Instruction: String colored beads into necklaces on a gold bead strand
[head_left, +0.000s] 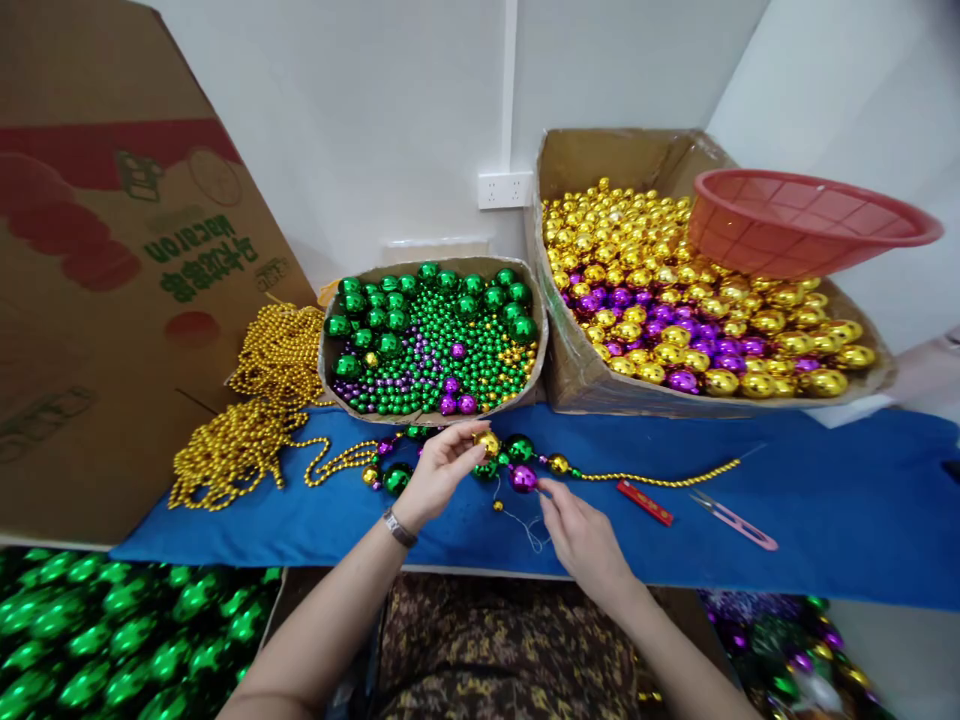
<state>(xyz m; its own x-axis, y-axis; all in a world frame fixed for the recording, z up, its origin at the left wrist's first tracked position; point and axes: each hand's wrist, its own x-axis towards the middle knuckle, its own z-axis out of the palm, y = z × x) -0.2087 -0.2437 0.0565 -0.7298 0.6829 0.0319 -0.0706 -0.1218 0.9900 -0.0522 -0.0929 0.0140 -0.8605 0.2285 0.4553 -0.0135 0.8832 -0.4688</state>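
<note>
My left hand (pixel 444 468), with a watch at the wrist, pinches a shiny gold ball (pixel 487 443). The fingertips of my right hand (pixel 589 540) close on a purple ball (pixel 523 478) beside it. Both balls sit among green balls (pixel 519 447) clustered on a bead garland. A string of small gold beads (pixel 660 481) runs right from the cluster, and more beads lead left behind my left hand. Thin clear thread (pixel 534 540) loops below on the blue cloth, near a small gold bead (pixel 498 506).
Behind stand a box of green, purple and gold beads (pixel 330 385) and a bigger carton of gold and purple balls (pixel 566 360), topped by a red basket (pixel 810 225). Gold bead strands (pixel 225 455) lie left. A red packet (pixel 645 502) and pink-handled thread snips (pixel 739 523) lie right.
</note>
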